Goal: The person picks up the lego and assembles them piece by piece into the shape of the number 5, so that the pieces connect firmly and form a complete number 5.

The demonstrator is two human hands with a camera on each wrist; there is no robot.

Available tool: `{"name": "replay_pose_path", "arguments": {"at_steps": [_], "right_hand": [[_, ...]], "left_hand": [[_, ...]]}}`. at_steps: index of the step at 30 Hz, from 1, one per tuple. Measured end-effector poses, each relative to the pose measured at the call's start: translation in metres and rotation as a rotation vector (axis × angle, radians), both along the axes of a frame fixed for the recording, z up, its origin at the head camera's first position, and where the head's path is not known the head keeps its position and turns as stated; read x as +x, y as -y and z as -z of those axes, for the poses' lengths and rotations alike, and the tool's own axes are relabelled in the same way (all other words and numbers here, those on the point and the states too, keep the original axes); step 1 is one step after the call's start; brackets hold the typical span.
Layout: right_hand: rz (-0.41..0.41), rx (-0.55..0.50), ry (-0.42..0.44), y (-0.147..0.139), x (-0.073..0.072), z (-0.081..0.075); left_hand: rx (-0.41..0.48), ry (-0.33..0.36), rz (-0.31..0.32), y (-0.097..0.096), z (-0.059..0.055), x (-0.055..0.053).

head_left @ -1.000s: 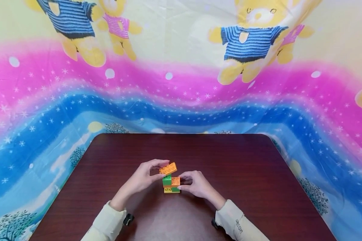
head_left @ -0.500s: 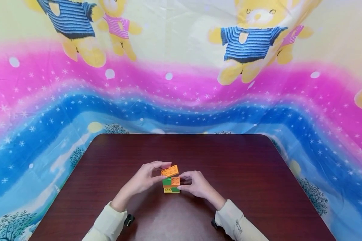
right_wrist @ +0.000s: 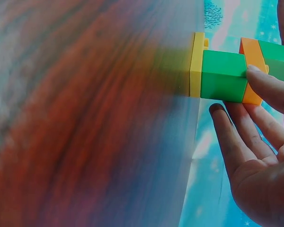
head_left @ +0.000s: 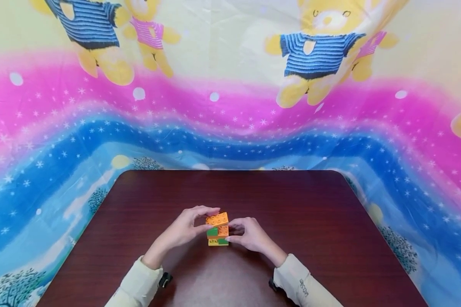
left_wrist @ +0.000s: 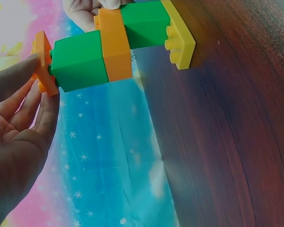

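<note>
In the middle of the table stands a small tower of toy building bricks. A flat yellow brick [left_wrist: 182,40] forms its base, topped by a green block [right_wrist: 222,75], an orange brick [left_wrist: 116,45] and a second green block [left_wrist: 80,61] offset to the left. My left hand [head_left: 181,227] pinches a flat orange brick [head_left: 217,219] by its ends, slightly tilted over the upper green block; green studs show between them in the left wrist view. With thumb and fingers, my right hand [head_left: 251,234] steadies the tower at the lower orange brick.
The dark red-brown table [head_left: 292,204] has rounded far corners. Behind it hangs a curtain [head_left: 230,115] printed with bears and snowflakes. Pale sleeves [head_left: 138,277] and a dark band sit at the wrists.
My left hand has brought the flat orange brick down and slightly right, covering the upper green block's studs in the head view. My right hand has kept its place on the tower.
</note>
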State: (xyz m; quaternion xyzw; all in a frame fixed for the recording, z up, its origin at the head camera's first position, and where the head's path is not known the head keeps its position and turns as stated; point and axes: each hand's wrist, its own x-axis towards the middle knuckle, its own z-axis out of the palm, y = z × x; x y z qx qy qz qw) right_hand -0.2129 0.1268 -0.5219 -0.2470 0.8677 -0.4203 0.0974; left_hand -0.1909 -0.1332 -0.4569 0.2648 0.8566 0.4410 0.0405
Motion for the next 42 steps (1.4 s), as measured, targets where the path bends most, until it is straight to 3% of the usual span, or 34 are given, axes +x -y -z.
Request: {"name": "replay_pose_path", "arguments": {"at_steps": [11,16,24,33,42], "right_hand": [[0.001,0.000,0.005,0.001,0.001,-0.001],[0.004,0.007,0.006,0.001,0.001,-0.001],[0.004,0.002,0.001,0.001,0.001,-0.001],[0.006,0.001,0.004,0.001,0.002,-0.001],[0.008,0.007,-0.004,0.000,0.001,0.000]], "left_hand": [[0.017,0.004,-0.015,0.002,0.007,0.000],[0.094,0.026,-0.024,0.002,0.013,-0.001],[0.137,0.047,-0.114,0.005,0.022,0.000],[0.156,0.029,-0.094,0.006,0.027,0.001],[0.135,-0.058,-0.055,0.007,0.029,0.000]]}}
